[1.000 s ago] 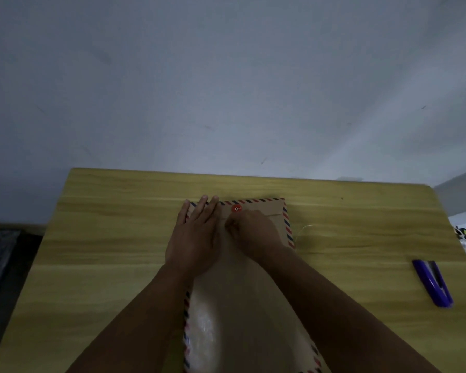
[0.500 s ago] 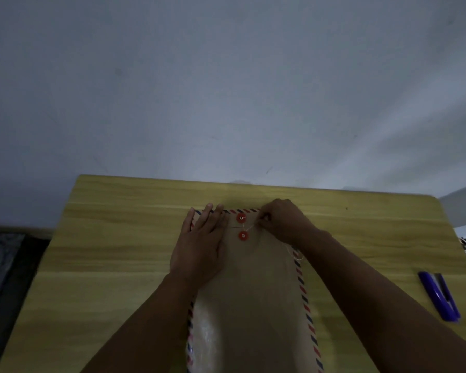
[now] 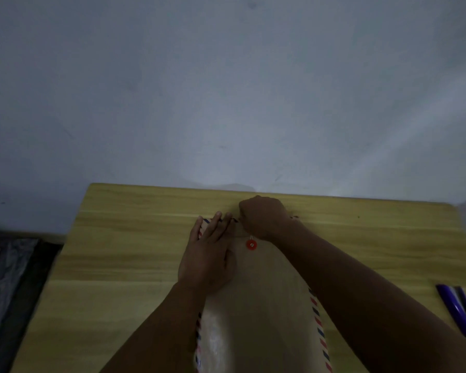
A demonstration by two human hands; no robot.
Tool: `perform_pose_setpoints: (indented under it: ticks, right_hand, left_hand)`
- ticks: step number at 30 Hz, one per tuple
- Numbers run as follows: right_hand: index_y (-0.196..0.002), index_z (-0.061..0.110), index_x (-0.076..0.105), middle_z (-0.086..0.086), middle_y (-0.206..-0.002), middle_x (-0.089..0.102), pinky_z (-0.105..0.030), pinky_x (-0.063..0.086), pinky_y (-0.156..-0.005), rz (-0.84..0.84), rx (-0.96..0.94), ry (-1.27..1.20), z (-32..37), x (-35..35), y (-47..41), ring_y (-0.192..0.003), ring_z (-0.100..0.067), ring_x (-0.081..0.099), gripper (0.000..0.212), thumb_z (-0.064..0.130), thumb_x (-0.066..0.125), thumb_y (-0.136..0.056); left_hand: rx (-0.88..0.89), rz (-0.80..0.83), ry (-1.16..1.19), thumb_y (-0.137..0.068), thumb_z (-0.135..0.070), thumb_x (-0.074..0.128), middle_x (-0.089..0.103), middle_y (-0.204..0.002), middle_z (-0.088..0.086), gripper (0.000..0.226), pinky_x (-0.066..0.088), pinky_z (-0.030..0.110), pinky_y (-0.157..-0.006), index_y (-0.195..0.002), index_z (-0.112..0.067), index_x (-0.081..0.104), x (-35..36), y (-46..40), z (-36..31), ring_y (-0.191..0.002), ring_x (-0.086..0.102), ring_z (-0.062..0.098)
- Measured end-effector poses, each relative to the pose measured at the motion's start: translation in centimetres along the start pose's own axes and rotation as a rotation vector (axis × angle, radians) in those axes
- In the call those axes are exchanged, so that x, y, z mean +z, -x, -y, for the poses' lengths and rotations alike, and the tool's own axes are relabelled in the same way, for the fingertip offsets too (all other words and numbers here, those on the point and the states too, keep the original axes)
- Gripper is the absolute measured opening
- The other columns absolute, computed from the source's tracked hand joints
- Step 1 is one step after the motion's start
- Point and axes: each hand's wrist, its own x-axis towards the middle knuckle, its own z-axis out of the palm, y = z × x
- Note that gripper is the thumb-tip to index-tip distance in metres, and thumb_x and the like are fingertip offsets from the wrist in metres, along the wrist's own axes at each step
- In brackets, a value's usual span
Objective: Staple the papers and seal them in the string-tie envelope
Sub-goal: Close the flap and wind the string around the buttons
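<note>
Two hands on the string-tie envelope [image 3: 256, 297], centre frame, on the surface [image 3: 135, 238]: left hand [image 3: 209, 254] flat, pinning it; right hand [image 3: 264, 218] clenched, we judge on the string [image 3: 251, 237], above the red button [image 3: 251, 244]. Stapler [image 3: 457, 310] lower right.

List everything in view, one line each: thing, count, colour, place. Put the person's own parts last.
Light wooden table: one, yellow-tan, fills the lower half of the view, against the wall.
Brown paper string-tie envelope with red-and-blue striped edges: one, flat at the table's centre, under both hands.
Round red string button: one showing, near the envelope's far end, thin pale string running up from it.
Purple stapler: one, on the table at the right edge.
Grey wall: one, behind the table.
Dark floor area: left of the table, details unclear.
Left hand: flat, pressing the envelope.
Right hand: closed at the envelope's far edge, apparently pinching the string.
</note>
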Motion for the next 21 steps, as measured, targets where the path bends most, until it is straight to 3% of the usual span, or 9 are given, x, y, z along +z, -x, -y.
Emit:
perform_pose_setpoints:
  ticks: [5, 9, 11, 14, 18, 21]
  right_hand:
    - [-0.090, 0.024, 0.050, -0.007, -0.105, 0.066, -0.035, 0.034, -0.067, 0.024, -0.058, -0.054, 0.7, 0.7, 1.7, -0.098, -0.031, 0.064, 0.010, 0.028, 0.053, -0.098]
    - [-0.096, 0.022, 0.061, -0.006, -0.102, 0.069, -0.035, 0.038, -0.067, -0.075, -0.099, -0.103, -0.8, 1.9, 4.4, -0.095, -0.031, 0.066, 0.014, 0.030, 0.049, -0.098]
    - [-0.105, 0.020, 0.065, -0.005, -0.100, 0.071, -0.035, 0.045, -0.068, -0.180, -0.166, -0.066, -1.9, 2.9, 5.8, -0.089, -0.029, 0.067, 0.018, 0.030, 0.054, -0.097]
    - [-0.107, 0.019, 0.066, -0.003, -0.095, 0.070, -0.033, 0.048, -0.069, -0.204, -0.256, 0.031, -3.3, 4.2, 7.8, -0.074, -0.023, 0.064, 0.020, 0.031, 0.055, -0.097]
    - [-0.111, 0.021, 0.071, 0.002, -0.076, 0.065, -0.028, 0.048, -0.057, -0.261, -0.326, 0.127, -3.9, 5.4, 9.9, -0.055, -0.014, 0.058, 0.036, 0.036, 0.079, -0.079]
    - [-0.114, 0.019, 0.070, 0.001, -0.074, 0.064, -0.028, 0.048, -0.054, -0.297, -0.328, 0.141, -3.3, 6.2, 10.5, -0.052, -0.014, 0.056, 0.045, 0.039, 0.083, -0.075]
  left_hand:
    - [0.001, -0.018, -0.008, -0.096, -0.031, 0.040, 0.036, -0.164, 0.001, 0.060, 0.024, 0.057, -0.122, -0.154, -0.015, 0.042, 0.3, -0.1, 0.1, -0.155, 0.025, 0.021]
    - [-0.010, 0.004, 0.002, -0.093, -0.031, 0.041, 0.033, -0.165, 0.000, 0.062, 0.022, 0.056, -0.124, -0.153, -0.016, 0.043, 0.0, 0.0, -0.2, -0.156, 0.022, 0.019]
    - [-0.016, 0.014, 0.003, -0.094, -0.031, 0.037, 0.032, -0.166, 0.001, 0.062, 0.022, 0.056, -0.124, -0.154, -0.015, 0.043, -0.3, 0.0, -0.3, -0.156, 0.022, 0.019]
    - [-0.021, 0.018, 0.003, -0.094, -0.033, 0.032, 0.030, -0.166, 0.001, 0.063, 0.021, 0.055, -0.125, -0.154, -0.015, 0.042, -0.5, 0.0, -0.4, -0.157, 0.021, 0.019]
    - [-0.029, 0.031, -0.002, -0.094, -0.035, 0.031, 0.029, -0.167, 0.001, 0.064, 0.020, 0.055, -0.125, -0.154, -0.014, 0.041, -0.5, -0.1, -0.4, -0.157, 0.020, 0.019]
    - [-0.033, 0.044, 0.003, -0.094, -0.036, 0.027, 0.026, -0.168, 0.000, 0.066, 0.017, 0.055, -0.125, -0.155, -0.015, 0.039, -0.6, -0.1, -0.4, -0.157, 0.018, 0.018]
